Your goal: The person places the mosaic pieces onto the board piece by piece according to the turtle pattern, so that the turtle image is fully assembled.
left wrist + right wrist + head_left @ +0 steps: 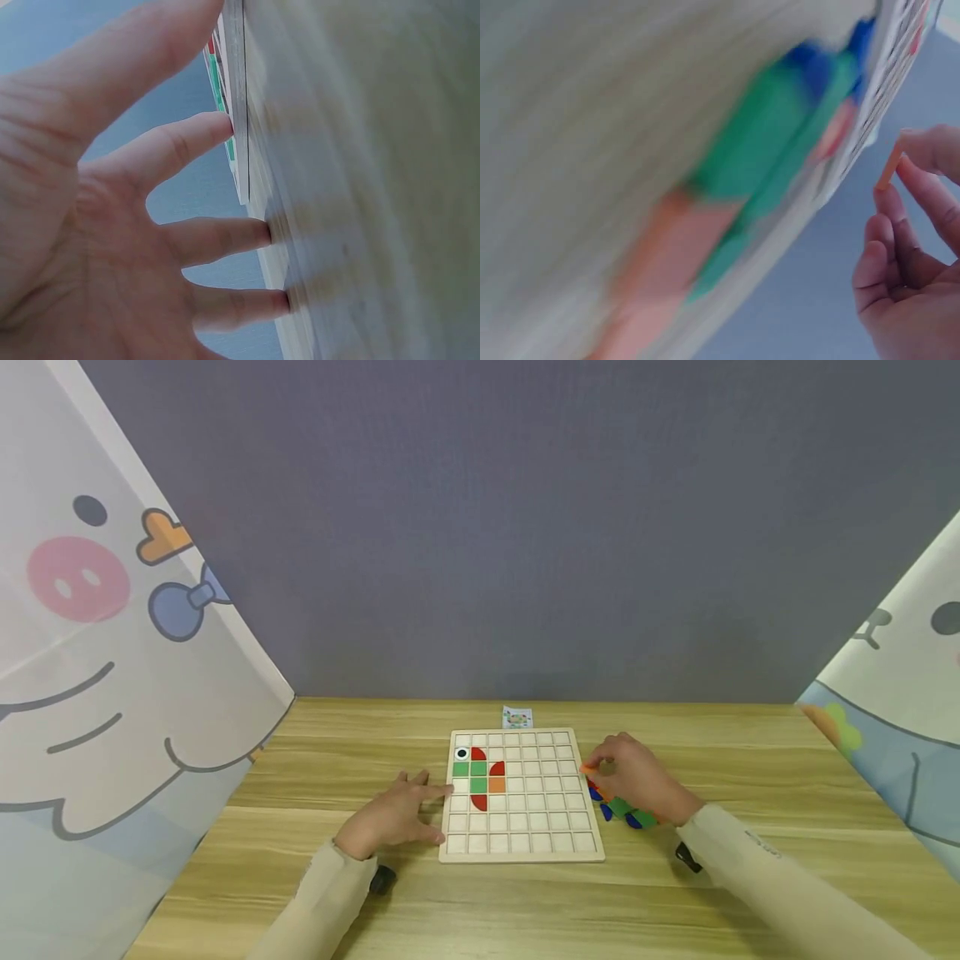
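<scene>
One white grid board (536, 827) bears eight tiles: three green squares (478, 785), three red quarter-circles (478, 802), one orange square (497, 785) and one eye tile (462, 753). The left hand (393, 814) spreads its fingers at the board's left edge, while the right hand (633, 772) pinches one orange piece (889, 165) by the right edge, near an overlapping multicoloured pile (621, 808). One picture card (517, 718) lies behind on the wood-grain table (360, 727), between a grey partition (525, 543) and two cartoon-printed side panels (90, 693)
</scene>
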Available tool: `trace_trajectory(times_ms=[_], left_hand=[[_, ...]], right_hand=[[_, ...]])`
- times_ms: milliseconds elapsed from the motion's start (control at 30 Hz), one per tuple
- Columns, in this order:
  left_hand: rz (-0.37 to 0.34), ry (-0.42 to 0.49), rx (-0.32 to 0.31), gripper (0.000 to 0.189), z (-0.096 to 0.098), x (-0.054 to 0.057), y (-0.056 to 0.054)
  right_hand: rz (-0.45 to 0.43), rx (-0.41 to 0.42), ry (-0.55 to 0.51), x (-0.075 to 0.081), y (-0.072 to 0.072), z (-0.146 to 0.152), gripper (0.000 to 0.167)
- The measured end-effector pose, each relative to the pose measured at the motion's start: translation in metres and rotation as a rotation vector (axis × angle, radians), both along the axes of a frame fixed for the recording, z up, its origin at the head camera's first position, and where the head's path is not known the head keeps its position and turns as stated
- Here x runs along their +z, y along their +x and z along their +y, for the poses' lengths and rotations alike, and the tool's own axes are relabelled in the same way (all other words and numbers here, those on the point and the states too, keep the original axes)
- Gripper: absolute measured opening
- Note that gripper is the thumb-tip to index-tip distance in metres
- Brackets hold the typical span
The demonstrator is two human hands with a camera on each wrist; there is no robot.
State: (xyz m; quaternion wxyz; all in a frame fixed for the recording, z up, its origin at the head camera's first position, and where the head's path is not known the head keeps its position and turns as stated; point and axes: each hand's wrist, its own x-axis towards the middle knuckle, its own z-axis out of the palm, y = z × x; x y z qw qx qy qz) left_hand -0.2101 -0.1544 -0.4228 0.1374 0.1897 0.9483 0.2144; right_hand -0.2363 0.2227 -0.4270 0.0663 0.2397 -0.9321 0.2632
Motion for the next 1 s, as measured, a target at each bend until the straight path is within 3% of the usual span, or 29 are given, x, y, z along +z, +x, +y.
trace_trajectory(times_ms=[167,467,833,1000], left_hand=[[-0.008,-0.011,0.000,0.071,0.000,0.001,0.000],[-0.015,-0.010,-0.005,0.070,-0.002,0.001,-0.001],[-0.022,0.000,-0.004,0.070,-0.003,0.000,-0.002],[-0.020,-0.002,-0.002,0.071,-0.003,0.000,-0.002]], right_hand=[[0.051,0.141,-0.030,0.005,0.002,-0.034,0.014],[0.050,0.247,-0.019,0.000,0.002,-0.075,0.015],[-0.017,0.249,0.009,-0.001,0.007,-0.096,0.010],[0.001,0.254,0.022,-0.002,0.008,-0.097,0.010]])
